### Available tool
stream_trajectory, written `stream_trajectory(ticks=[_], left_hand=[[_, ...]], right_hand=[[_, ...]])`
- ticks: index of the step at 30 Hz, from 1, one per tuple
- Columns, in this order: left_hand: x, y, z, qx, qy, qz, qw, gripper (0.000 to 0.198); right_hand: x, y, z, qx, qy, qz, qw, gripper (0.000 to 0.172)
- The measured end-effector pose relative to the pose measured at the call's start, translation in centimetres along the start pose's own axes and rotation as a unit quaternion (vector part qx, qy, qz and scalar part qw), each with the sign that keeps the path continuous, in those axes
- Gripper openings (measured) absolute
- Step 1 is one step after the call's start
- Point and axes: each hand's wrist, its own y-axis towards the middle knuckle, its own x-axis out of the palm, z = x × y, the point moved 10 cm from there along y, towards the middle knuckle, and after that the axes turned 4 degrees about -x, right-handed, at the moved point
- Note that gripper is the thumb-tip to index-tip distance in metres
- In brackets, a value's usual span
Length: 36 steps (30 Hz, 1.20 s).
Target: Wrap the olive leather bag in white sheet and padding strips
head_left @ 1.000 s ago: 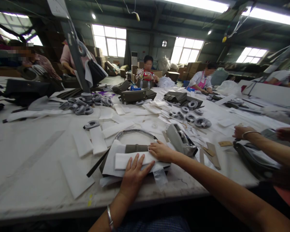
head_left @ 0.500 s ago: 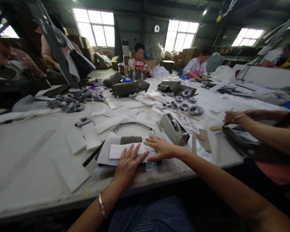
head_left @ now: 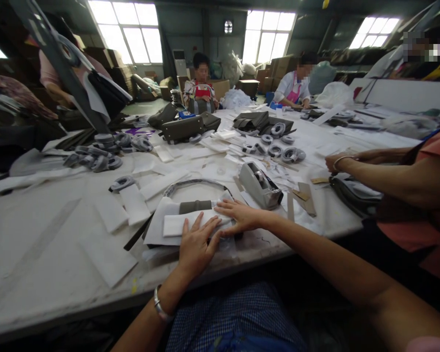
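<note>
Left hand [head_left: 198, 248] lay on white rectangular foam strip [head_left: 172, 226], fingers spread — strip rested across dark olive handbag [head_left: 195, 207] near front edge of white surface [head_left: 40, 264]. Right hand [head_left: 240, 215], fingers loosely spread, covered strip's right end. Grey boxy tape dispenser [head_left: 256, 185] stood just beyond.

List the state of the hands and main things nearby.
Bag: lying down, partly under white sheeting.
Foam strip: flat across the bag.
Left hand: open, resting on the foam strip.
Right hand: open, spread over the bag.
Handle: arched beyond the hands.
Tape dispenser: standing, untouched.
Grey coils: scattered.
</note>
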Motion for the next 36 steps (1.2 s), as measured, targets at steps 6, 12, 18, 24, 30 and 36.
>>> stream_trajectory(ticks=[6, 12, 18, 24, 30, 36], left_hand=[[0.8, -0.4, 0.4, 0.041, 0.055, 0.060, 0.996, 0.040], [1.1, -0.7, 0.2, 0.040, 0.076, 0.107, 0.991, 0.038], [1.6, -0.6, 0.0, 0.037, 0.084, 0.093, 0.991, 0.043], [1.9, -0.7, -0.2, 0.033, 0.077, 0.081, 0.993, 0.048], [1.5, -0.6, 0.1, 0.034, 0.074, 0.091, 0.993, 0.043], [1.6, -0.6, -0.1, 0.033, 0.072, 0.099, 0.992, 0.044]], right_hand=[[-0.1, 0.3, 0.3, 0.010, 0.011, 0.010, 1.000, 0.098], [-2.0, -3.5, -0.9, -0.030, 0.037, 0.223, 0.974, 0.062], [2.4, -11.8, -3.0, -0.029, -0.015, 0.343, 0.939, 0.024], [5.8, -9.8, -3.9, -0.036, -0.094, 0.235, 0.967, 0.029], [5.2, -8.4, -5.0, -0.098, -0.191, 0.250, 0.944, 0.024], [5.5, -9.1, -7.9, -0.094, -0.187, 0.283, 0.936, 0.031]])
